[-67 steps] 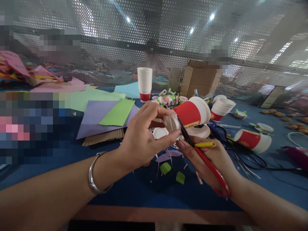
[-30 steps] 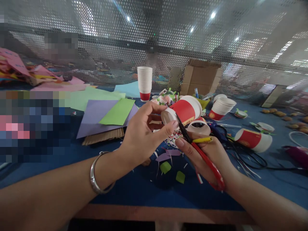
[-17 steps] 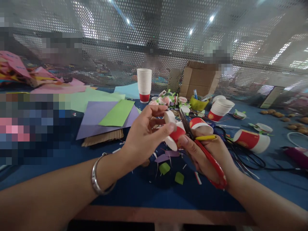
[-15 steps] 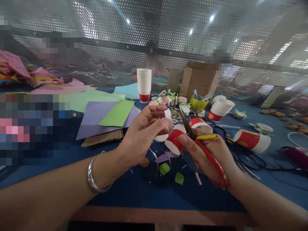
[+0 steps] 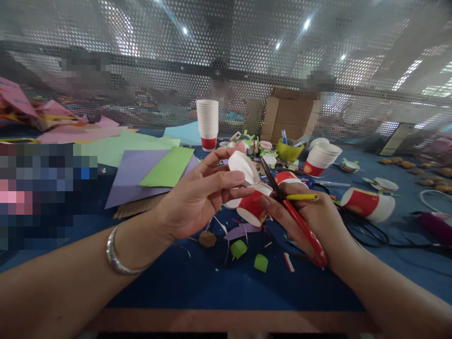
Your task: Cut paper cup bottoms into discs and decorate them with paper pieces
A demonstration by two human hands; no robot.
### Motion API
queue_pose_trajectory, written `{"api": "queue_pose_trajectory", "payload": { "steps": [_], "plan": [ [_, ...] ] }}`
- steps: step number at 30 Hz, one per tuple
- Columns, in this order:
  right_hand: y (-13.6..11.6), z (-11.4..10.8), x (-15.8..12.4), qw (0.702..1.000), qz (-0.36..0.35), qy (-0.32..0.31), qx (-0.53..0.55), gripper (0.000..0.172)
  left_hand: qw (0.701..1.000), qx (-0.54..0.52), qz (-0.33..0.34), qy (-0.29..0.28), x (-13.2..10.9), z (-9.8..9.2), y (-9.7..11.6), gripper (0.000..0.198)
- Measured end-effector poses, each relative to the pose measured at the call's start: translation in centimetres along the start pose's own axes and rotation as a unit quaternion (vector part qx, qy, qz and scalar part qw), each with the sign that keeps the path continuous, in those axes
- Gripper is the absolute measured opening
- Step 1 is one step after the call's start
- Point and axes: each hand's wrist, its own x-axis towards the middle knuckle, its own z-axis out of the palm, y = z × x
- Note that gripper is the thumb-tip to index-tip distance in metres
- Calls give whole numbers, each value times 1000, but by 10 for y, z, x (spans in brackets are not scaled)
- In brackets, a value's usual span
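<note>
My left hand (image 5: 197,193) pinches a white round piece cut from a paper cup (image 5: 243,168), held up with thumb and fingers. My right hand (image 5: 310,216) grips red-handled scissors (image 5: 300,226), blades pointing up and away, with a yellow pen (image 5: 302,197) lying across the fingers. The rest of the red and white cup (image 5: 252,207) lies on its side between both hands, touching my right thumb. Paper scraps, green and purple, lie below on the blue table (image 5: 212,282).
A stack of white cups (image 5: 207,123) stands at the back, another stack (image 5: 323,157) leans at the right. A red cup (image 5: 367,205) lies on its side near black cables (image 5: 367,233). Coloured paper sheets (image 5: 151,167) lie at left; a cardboard box (image 5: 291,113) stands behind.
The cup was cut through by the scissors: its white bottom piece stayed in my left hand and was lifted, while the red body dropped down beside my right hand.
</note>
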Motion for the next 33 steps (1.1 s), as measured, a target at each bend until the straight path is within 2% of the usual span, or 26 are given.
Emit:
{"api": "queue_pose_trajectory", "payload": {
  "steps": [8, 12, 16, 18, 20, 23, 25, 27, 29, 31, 33],
  "plan": [
    [-1, -2, -1, 1000, 14, 27, -5, 38, 996, 11, 11, -84, -6, -4, 0, 51],
    [2, -2, 0, 999, 17, 24, -20, 37, 995, 31, 5, -89, -6, -6, 1, 53],
    [12, -3, 4, 999, 2, 21, -49, 28, 998, 23, -16, -61, -2, -5, 4, 51],
    [17, -5, 7, 998, -1, 29, -54, 26, 998, 43, -31, -16, 2, -6, 7, 44],
    [21, -9, 10, 998, 6, 34, -56, 26, 992, 112, -56, 35, 6, -10, 12, 34],
    [24, -15, 14, 997, 13, 22, -78, 28, 949, 303, -65, 67, 12, -21, 22, 18],
    [26, -18, 17, 995, 17, 14, -95, 32, 889, 451, -47, 59, 14, -29, 31, 12],
    [29, -18, 20, 994, 26, 3, -102, 32, 835, 548, -56, -1, 14, -36, 38, 14],
    [32, -16, 23, 994, 41, -20, -100, 32, 789, 605, -69, -87, 15, -42, 42, 16],
    [34, -13, 27, 992, 55, -49, -98, 32, 756, 632, -73, -156, 15, -45, 43, 18],
    [35, -10, 31, 991, 79, -70, -81, 33, 739, 646, -69, -178, 16, -47, 42, 18]
  ]
}}
